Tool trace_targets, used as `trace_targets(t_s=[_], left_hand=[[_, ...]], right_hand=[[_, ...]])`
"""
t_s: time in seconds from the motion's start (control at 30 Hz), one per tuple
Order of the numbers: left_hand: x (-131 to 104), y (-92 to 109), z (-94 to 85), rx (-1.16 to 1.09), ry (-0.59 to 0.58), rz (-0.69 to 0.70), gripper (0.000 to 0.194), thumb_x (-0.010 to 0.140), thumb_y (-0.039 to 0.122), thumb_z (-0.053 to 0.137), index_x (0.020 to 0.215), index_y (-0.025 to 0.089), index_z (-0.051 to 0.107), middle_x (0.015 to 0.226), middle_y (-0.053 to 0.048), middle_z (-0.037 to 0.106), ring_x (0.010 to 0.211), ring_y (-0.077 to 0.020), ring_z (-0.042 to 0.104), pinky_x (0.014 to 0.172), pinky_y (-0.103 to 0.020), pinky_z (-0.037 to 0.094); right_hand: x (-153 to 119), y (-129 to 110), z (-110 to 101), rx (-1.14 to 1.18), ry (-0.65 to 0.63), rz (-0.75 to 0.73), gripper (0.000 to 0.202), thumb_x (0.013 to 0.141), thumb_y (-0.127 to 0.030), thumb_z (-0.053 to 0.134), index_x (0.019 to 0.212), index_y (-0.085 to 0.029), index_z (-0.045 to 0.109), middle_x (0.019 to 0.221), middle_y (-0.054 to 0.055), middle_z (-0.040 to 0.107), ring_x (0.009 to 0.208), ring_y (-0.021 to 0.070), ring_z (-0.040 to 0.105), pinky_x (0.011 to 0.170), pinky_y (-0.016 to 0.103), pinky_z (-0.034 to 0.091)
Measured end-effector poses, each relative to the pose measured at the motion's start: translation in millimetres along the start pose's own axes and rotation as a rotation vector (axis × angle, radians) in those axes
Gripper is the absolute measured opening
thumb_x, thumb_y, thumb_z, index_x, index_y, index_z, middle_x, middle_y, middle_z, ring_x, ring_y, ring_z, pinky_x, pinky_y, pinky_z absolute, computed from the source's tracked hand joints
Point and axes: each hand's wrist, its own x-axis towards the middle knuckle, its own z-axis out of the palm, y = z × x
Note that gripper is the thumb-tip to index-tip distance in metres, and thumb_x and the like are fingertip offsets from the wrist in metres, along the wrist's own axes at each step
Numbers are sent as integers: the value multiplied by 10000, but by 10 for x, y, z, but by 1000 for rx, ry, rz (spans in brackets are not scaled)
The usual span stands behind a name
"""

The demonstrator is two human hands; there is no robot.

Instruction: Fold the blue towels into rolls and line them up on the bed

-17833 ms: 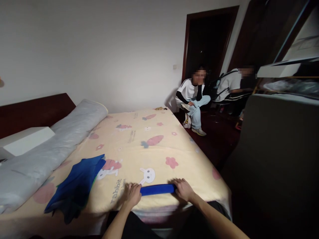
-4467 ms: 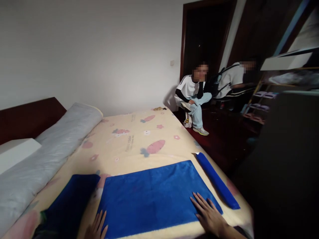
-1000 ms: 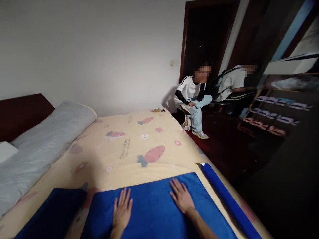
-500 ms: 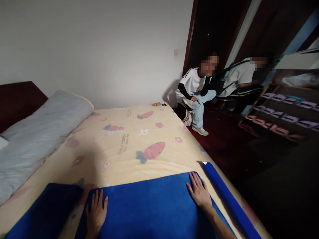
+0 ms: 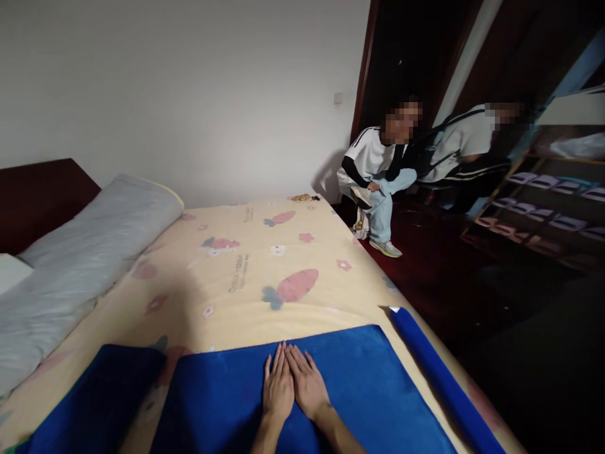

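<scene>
A blue cloth (image 5: 373,378) is spread flat on the bed near me, its far edge running across the sheet. My left hand (image 5: 278,388) and my right hand (image 5: 307,381) lie flat side by side at the middle of it, touching, fingertips close to the far edge. Both have their fingers stretched out and hold nothing. To the left lies a dark blue folded cloth (image 5: 99,397). On the right, along the bed's edge, rests a long narrow blue roll or folded strip (image 5: 439,378) with a small white tag at its far end.
The bed's cream sheet (image 5: 246,271) has carrots and flowers printed on it. A grey pillow (image 5: 104,246) lies at the left by a dark headboard (image 5: 47,195). Two people sit beyond the bed at the right. A shoe rack (image 5: 543,208) stands at the far right.
Both hands have moved inward from the cloth's left and right far corners and now meet at its middle. The view has shifted slightly.
</scene>
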Motion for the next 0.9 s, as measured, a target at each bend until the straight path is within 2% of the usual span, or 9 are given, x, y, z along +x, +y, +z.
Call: trace_targets(t_s=[0.2,0.4,0.53,0.67,0.8,0.9], left_hand=[[-12,-35,-76,-48,-50,-51,638,893,174,323,1504,228,143,1573,-49,274,1446,-196,260,1190,-458,224],[22,-11,-106,-120,-90,-75,667,858,134,324,1504,237,192,1578,-24,258,1456,-177,226,1197,-460,205],[4,-87,-177,-115,-78,-97,743,796,93,377,1501,258,207,1577,-9,260,1452,-182,241,1204,-476,181],[-68,-376,-341,-57,-99,-191,745,778,84,379,1491,258,251,1577,-14,263,1448,-179,252,1198,-480,186],[-181,-842,-473,15,-124,-305,665,828,121,329,1481,245,288,1573,-19,282,1446,-164,254,1192,-471,188],[-290,-1208,-507,81,-131,-392,602,882,182,272,1481,234,290,1578,-20,276,1451,-158,239,1184,-467,195]], right_hand=[[-51,112,-68,-38,-19,89,614,918,-235,360,1514,-199,215,1569,53,212,1453,252,203,1184,507,175],[-40,67,-140,-53,-35,158,621,892,-239,400,1501,-226,281,1577,56,187,1459,254,177,1181,518,155],[-86,202,-208,-67,-10,188,624,869,-268,435,1484,-225,337,1576,57,203,1458,266,184,1178,525,148],[-198,520,-325,-115,30,255,615,866,-289,421,1474,-214,361,1575,56,229,1455,257,202,1176,516,146],[-364,934,-451,-189,94,324,598,877,-308,390,1467,-210,376,1569,54,266,1452,246,215,1176,503,147],[-495,1237,-521,-259,143,371,587,884,-321,373,1460,-211,391,1562,56,297,1451,247,215,1174,498,147]])
